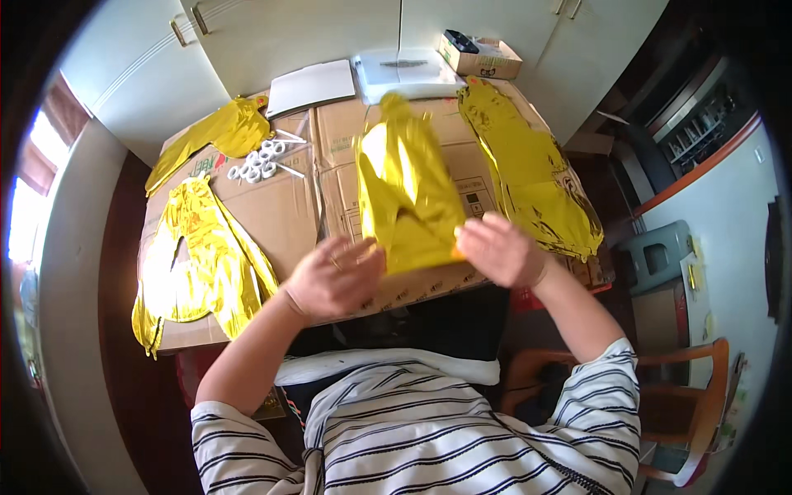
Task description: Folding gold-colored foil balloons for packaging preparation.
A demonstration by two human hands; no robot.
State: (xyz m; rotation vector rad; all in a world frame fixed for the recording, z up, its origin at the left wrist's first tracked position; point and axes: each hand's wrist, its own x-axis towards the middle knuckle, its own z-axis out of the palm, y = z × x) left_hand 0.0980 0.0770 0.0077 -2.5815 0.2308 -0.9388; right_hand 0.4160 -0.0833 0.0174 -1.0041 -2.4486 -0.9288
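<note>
A flat, shiny gold foil balloon [404, 177] lies over the middle of the cardboard, its near edge lifted slightly. My left hand [340, 274] grips the near left corner, fingers curled on it and partly blurred. At the near right corner, my right hand [502, 252] pinches the foil between thumb and fingers. To the left, a second gold foil balloon [194, 256] hangs partly over the table's near edge. Another flat foil balloon [219, 136] rests at the far left. A long gold foil stack [532, 173] spreads along the right side.
Flattened cardboard [272, 214] covers the table. Several small white rolls [257, 161] and thin white straws [290, 136] sit left of centre. Along the back are white sheets [312, 87], a clear plastic case [408, 78] and a small carton [483, 59]. A wooden chair [701, 404] stands right.
</note>
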